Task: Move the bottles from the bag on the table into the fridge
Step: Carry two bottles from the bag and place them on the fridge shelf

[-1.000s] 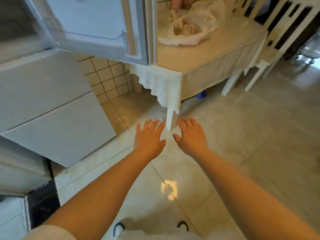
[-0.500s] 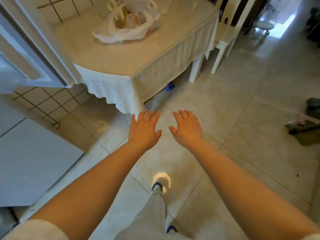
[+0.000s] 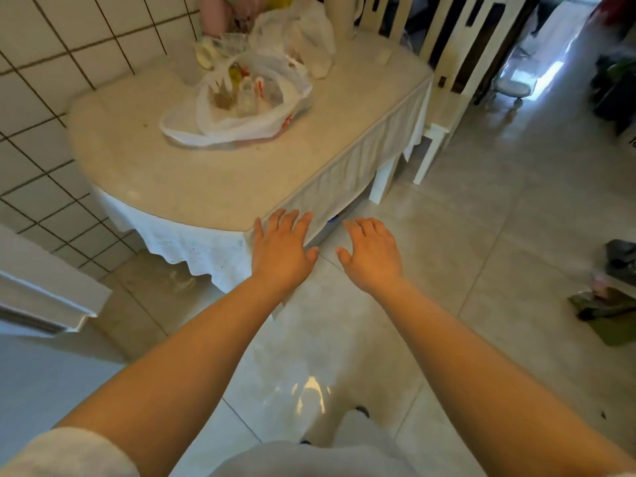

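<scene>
Cloth-covered table point(image 3: 192, 187) w/ open white plastic bag point(image 3: 237, 122) of bottles point(image 3: 246, 98), 2nd bag point(image 3: 303, 36) behind.

This is a home, in the eating corner of a kitchen. The wall point(image 3: 69, 63) behind is clad in square white tiles with dark grout, and the floor point(image 3: 481, 235) is large glossy pale tiles. A bench point(image 3: 206, 187) with a rounded near-left corner wears a white lace-edged cloth point(image 3: 192, 249). At its far edge stand cream slatted dining chairs point(image 3: 444, 63). A plastic shopping bag point(image 3: 241, 122) of bottles sits on the bench, and a white appliance door point(image 3: 44, 297) shows at left.
</scene>
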